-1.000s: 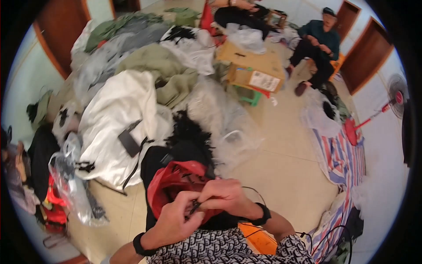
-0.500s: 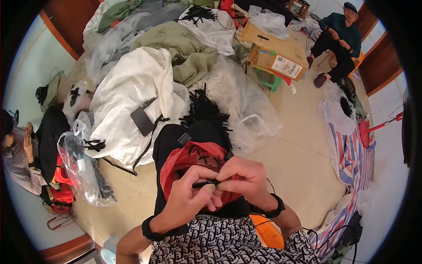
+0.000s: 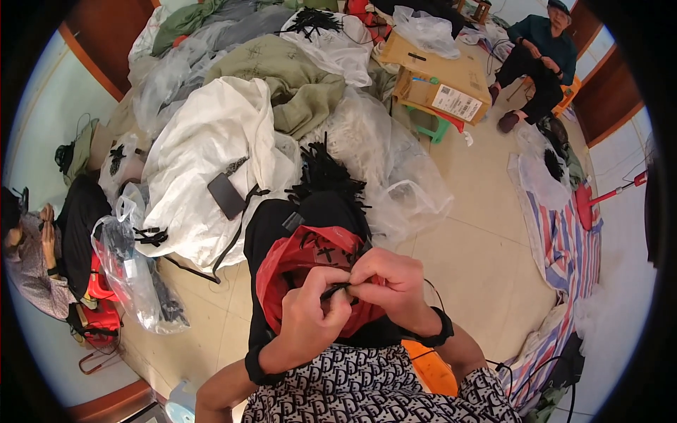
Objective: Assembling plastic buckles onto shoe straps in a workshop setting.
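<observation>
Black piece (image 3: 336, 290): small, slim, dark; held over the lap above the red bag, its finer shape hidden by fingers.
Left hand (image 3: 310, 310): thumb and forefinger pinched on the black piece.
Right hand (image 3: 395, 285): fingertips pinched at the piece's other end.
Red bag (image 3: 271, 271): spread open on the black-clad lap; dark pieces (image 3: 326, 252), one cross-shaped, are seen inside, the rest partly blocked by the hands.
Black heap (image 3: 324, 173): thin strips bunched just past the lap.
Clear bag (image 3: 120, 247): set on the floor at left, dark contents seen through it.
White sack (image 3: 204, 134): crumpled, with a dark flat pad (image 3: 226, 196) laid on it.
Striped sheet (image 3: 564, 240): spread along the right.
Cardboard box (image 3: 458, 70): topped by clear plastic (image 3: 427, 32), above a green stool (image 3: 436, 130).
Co-worker (image 3: 543, 53): seated at far right.
</observation>
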The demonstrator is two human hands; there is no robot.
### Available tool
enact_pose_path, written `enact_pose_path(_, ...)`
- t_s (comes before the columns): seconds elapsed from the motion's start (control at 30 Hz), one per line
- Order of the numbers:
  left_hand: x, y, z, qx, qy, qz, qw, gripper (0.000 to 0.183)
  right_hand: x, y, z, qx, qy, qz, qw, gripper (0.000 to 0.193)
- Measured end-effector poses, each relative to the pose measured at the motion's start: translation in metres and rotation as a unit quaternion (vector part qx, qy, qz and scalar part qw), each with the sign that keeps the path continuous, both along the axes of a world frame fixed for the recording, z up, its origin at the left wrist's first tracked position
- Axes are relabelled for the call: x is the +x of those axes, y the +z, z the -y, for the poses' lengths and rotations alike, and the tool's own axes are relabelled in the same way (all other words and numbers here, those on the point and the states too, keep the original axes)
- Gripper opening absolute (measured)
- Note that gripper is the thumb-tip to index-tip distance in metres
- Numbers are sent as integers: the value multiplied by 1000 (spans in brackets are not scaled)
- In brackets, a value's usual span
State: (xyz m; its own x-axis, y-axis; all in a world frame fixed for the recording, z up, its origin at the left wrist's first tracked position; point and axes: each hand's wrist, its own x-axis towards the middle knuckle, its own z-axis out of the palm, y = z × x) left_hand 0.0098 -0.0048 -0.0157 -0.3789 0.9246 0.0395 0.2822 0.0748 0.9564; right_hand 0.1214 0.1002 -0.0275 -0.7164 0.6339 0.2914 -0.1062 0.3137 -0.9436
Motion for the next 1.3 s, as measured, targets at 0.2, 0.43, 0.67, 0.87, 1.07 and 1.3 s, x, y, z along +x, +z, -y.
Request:
enact_pose_path(0.2, -11, 12, 7, -67, -117, 139, 981, 28, 8, -5, -2, -296, 83, -63, 950, 10)
enact_pose_path(0.43, -12, 29, 11, 22, -133, -32, 990, 13, 10, -35, 7, -427, 181, -106, 880, 12)
enact_pose_path(0.67, -8, 45, 1, 135, -134, -260, 947, 16, 12, -32, 12, -442, 185, -131, 868, 10)
enact_pose_path(0.87, -11, 25, 6, 55, -51, -142, 987, 9, 12, -33, 15, -408, 154, -127, 891, 11)
enact_pose_path(1.07, -1, 41, 5, -15, -57, 151, 987, 5, 16, -18, -4, -423, 153, -83, 889, 22)
enact_pose_path(1.3, -4, 27, 25, -137, -93, 292, 942, 4, 12, -16, 2, -293, 286, -21, 912, 16)
